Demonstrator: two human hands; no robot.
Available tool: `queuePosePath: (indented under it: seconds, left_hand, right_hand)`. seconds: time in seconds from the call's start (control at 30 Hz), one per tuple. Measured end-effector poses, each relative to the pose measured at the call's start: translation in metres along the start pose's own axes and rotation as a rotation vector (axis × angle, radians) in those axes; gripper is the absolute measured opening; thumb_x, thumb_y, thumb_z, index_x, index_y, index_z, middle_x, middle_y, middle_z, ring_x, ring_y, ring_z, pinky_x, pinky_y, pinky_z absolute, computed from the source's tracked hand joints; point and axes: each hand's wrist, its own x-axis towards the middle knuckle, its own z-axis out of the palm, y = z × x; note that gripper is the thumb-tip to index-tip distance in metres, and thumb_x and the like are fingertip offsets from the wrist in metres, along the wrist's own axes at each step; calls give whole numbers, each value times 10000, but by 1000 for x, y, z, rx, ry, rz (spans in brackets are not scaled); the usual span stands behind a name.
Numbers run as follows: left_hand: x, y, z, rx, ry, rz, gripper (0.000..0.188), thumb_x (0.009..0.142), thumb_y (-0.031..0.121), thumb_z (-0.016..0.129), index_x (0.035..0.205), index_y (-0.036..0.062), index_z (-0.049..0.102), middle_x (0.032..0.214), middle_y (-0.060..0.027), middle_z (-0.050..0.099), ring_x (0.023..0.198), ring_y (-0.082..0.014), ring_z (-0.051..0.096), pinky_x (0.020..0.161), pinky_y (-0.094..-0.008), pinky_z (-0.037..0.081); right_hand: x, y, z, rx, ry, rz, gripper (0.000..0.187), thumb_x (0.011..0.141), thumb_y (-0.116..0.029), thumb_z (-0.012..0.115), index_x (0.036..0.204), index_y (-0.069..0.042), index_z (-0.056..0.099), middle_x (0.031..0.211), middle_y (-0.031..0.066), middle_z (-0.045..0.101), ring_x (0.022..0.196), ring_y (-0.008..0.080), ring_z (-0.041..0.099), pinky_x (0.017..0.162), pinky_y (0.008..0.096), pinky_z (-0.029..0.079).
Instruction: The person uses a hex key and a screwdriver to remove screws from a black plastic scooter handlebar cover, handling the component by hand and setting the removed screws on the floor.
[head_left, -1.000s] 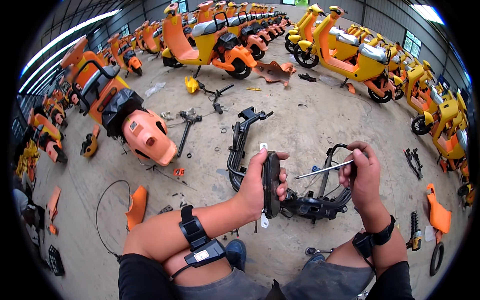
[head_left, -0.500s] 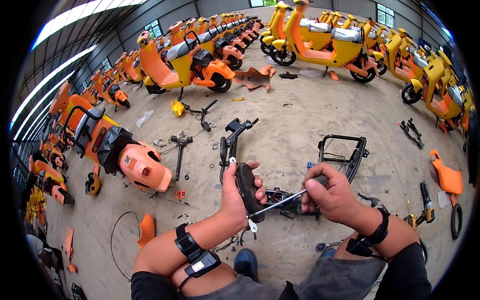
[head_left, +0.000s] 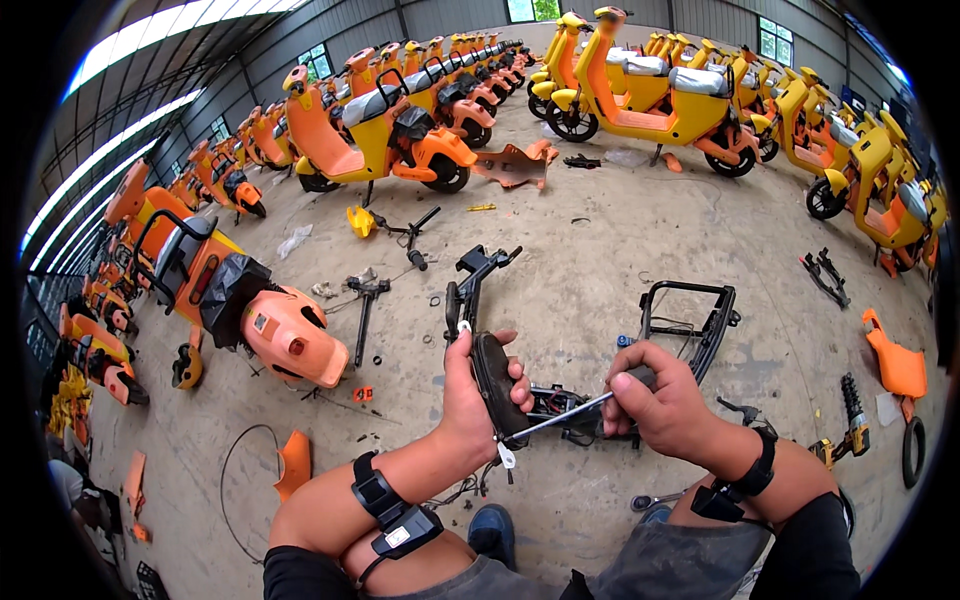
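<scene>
My left hand is closed around a dark, oblong part with rounded ends. A white tab sticks out at its lower end, and another white bit shows by my thumb. In my right hand is a screwdriver; its handle is mostly hidden in my fingers. The metal shaft slants down to the left, its tip at the part's lower end beside the white tab. Whether the tip sits in a screw I cannot tell. Beneath both hands lies a black scooter frame on the floor.
An orange scooter leans at the left. Rows of yellow and orange scooters stand behind. Around me lie a black fork-like part, a shock absorber, a ratchet, an orange panel and a handlebar.
The view has shifted slightly, so the surroundings sit a little lower. My right hand and the screwdriver handle have turned or shifted slightly; the left hand keeps its hold on the dark part.
</scene>
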Motion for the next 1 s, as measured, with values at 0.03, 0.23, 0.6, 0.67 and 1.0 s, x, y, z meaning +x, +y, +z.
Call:
queuePosePath:
  seconds: [0.03,0.23,0.6,0.67,1.0]
  left_hand:
    - [0,0,1,3,5,1,571,973,582,392,1198,71,509,771,-36,516,597,-173,510,567,-340,442]
    - [-1,-1,-1,4,8,5,556,979,579,391,1203,84,507,773,-38,527,598,-176,518,567,-343,444]
    - [-1,0,-1,21,22,15,548,981,577,401,1197,85,507,770,-35,528,590,-170,526,553,-334,448]
    - [-2,1,1,29,37,20,564,982,575,388,1201,70,511,764,-44,527,589,-174,520,558,-344,450]
    - [0,-2,-1,41,22,19,551,976,575,421,1195,76,503,772,-34,525,591,-167,527,550,-328,450]
  right_hand:
    - [0,0,0,12,0,-4,199,1016,-207,547,1062,-17,506,775,61,622,675,114,627,582,240,495]
    - [0,3,-1,20,0,-27,202,1014,-208,551,1064,-17,508,774,63,628,673,118,634,580,238,496]
    - [2,8,-3,55,-14,-9,230,1019,-235,553,1080,-19,501,769,79,635,681,139,646,583,251,504]
    - [2,9,-1,60,-19,-19,226,1021,-231,549,1080,-19,499,771,80,635,684,141,647,583,253,505]
    - [1,8,-1,19,-5,-11,220,1022,-224,547,1079,-18,496,774,82,629,684,145,648,583,257,509]
